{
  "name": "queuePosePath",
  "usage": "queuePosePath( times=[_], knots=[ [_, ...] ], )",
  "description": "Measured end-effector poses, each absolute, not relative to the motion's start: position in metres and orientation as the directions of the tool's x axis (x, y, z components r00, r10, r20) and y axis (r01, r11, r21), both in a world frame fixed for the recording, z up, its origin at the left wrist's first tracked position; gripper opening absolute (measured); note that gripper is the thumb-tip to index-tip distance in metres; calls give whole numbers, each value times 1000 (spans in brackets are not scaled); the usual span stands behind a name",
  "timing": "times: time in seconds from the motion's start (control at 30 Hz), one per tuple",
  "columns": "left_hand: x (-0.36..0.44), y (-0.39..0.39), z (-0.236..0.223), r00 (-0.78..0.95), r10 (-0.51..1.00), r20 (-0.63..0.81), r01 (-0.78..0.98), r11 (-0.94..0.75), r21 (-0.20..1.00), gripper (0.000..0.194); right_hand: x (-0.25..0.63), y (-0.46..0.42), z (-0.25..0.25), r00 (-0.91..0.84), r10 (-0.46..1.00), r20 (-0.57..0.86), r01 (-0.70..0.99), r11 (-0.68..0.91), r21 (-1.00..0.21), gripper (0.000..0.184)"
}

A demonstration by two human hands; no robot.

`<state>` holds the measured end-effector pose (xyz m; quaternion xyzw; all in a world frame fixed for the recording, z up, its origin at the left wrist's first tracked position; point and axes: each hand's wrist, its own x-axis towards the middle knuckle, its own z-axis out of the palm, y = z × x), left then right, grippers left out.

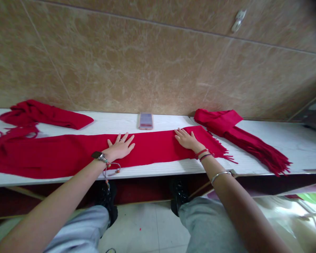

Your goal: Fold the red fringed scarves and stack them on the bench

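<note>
A long red scarf [152,147] lies spread flat along the white table, its fringed end to the right. My left hand [121,147] rests palm down on the scarf's middle, fingers spread. Near the fringe, my right hand [186,139] also lies flat on the cloth with its fingers stretched out. Neither hand grips anything. Toward the left, the scarf has a looser, rumpled part with fringe. A second red scarf [242,137], folded and fringed, sits to the right of my right hand.
Another bunched red cloth [52,114] lies at the back left. A phone [146,121] lies by the tiled wall [147,70] behind the scarf. The white tabletop [274,137] continues to the right. My legs and black shoes are below its front edge.
</note>
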<state>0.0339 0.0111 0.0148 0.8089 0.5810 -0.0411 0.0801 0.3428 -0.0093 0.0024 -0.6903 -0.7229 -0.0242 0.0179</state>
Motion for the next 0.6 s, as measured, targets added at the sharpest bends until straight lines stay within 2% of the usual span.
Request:
queuePosePath(
  times=[0.17,0.3,0.37,0.43,0.53,0.6],
  knots=[
    [30,11,18,336,929,-154,942,-329,73,57,417,-15,0,204,979,32,979,-203,-29,48],
    [44,12,30,274,934,-229,961,-272,41,57,428,-13,13,287,954,91,958,-286,-20,50],
    [64,12,40,295,934,-199,955,-294,38,58,409,-7,26,213,964,162,977,-211,-26,51],
    [92,11,49,385,916,-112,923,-378,75,59,379,-1,39,27,974,224,999,-20,-30,50],
    [136,8,50,488,872,-40,865,-478,149,59,339,7,45,-192,961,198,979,201,-25,50],
    [159,8,41,508,860,-49,850,-491,193,59,328,9,40,-206,970,132,977,211,-29,50]
  ],
)
